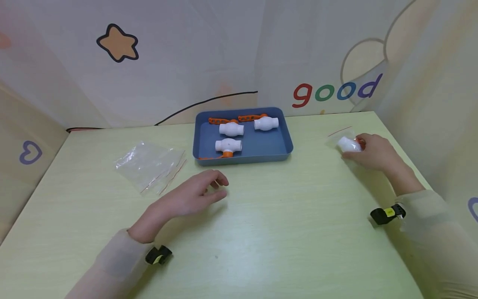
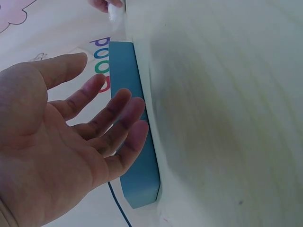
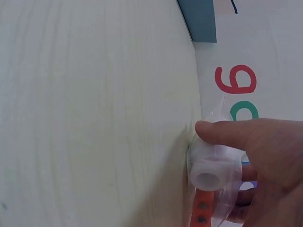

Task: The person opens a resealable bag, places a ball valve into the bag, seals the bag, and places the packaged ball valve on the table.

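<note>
At the right side of the table, my right hand [image 1: 373, 153] grips a white ball valve [image 1: 349, 144] inside a clear zip bag [image 3: 227, 198]. The right wrist view shows the valve's round open end and its orange handle [image 3: 202, 208] through the plastic; part of the fingers is hidden behind the bag. My left hand [image 1: 190, 193] hovers over the table in front of the blue tray [image 1: 261, 158], holding nothing. In the left wrist view its fingers [image 2: 118, 111] are loosely bent, palm showing. Inside the tray lie three white valves [image 1: 228, 145] with orange handles.
Flattened clear zip bags [image 1: 151, 166] lie on the table left of the tray. A printed curtain [image 1: 209, 54] hangs along the table's back edge. The pale green table [image 1: 284, 232] stretches between both arms.
</note>
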The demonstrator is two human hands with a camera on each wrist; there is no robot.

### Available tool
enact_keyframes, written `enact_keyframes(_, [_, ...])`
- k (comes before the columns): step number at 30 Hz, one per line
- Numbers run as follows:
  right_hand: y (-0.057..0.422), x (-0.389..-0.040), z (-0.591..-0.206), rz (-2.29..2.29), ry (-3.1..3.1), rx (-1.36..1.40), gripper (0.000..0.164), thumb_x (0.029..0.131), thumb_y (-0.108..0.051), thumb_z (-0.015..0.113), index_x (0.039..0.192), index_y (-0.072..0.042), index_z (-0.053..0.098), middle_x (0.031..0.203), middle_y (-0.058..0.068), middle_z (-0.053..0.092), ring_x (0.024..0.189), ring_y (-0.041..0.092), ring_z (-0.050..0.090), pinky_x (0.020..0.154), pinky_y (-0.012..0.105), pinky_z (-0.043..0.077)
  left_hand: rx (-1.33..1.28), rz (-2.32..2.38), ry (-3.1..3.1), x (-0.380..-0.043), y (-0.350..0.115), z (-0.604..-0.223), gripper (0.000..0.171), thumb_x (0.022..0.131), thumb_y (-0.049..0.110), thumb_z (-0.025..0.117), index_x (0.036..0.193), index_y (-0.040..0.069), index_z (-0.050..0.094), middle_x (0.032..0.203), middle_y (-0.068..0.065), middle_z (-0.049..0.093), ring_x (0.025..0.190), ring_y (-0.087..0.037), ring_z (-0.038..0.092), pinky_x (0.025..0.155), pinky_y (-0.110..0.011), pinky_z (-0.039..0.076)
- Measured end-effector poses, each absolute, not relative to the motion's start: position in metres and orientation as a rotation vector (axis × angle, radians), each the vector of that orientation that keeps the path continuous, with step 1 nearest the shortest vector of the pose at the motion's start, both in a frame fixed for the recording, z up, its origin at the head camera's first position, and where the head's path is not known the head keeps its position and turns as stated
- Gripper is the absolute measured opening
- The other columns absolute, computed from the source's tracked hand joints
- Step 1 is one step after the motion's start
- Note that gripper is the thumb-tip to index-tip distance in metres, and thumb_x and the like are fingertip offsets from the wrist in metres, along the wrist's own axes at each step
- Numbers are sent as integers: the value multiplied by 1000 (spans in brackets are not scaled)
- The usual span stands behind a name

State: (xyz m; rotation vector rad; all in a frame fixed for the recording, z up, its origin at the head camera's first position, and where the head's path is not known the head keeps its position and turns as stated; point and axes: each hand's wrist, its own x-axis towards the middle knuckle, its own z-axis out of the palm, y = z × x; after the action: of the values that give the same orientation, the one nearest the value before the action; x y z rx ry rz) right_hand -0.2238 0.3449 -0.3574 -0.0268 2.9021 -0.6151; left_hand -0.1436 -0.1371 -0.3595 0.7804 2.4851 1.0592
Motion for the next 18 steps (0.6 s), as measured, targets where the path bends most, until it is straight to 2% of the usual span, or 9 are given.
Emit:
enact_keyframes(6, [341,-223,-358,-610,2899,-17,88,97,-34,71,149,20,25,135,44,39,112,54,44,93,69,42,757,1076,2499,-144,-144,-357,28,104,22,62,127,6,61,126,-6,62,117,-25,59,95,-44,50])
enact_keyframes(9, [336,-221,-358,-591,2939,-27,89,95,-33,72,149,20,25,141,46,31,120,59,37,95,72,39,750,1082,2512,-144,-148,-355,28,104,21,62,127,6,61,126,-7,62,117,-25,59,95,-46,49])
enact_keyframes(13, [325,-215,-354,-592,2999,-125,82,94,-27,72,147,19,30,147,47,24,131,64,27,103,75,31,750,1100,2538,-146,-154,-352,27,104,19,62,127,4,62,127,-7,62,117,-26,59,97,-49,47])
enact_keyframes(18, [309,-208,-347,-635,3022,-251,69,96,-22,71,144,15,39,152,42,25,139,62,22,110,73,23,742,1128,2569,-150,-163,-348,26,104,17,61,126,3,62,128,-7,62,118,-28,59,99,-52,45])
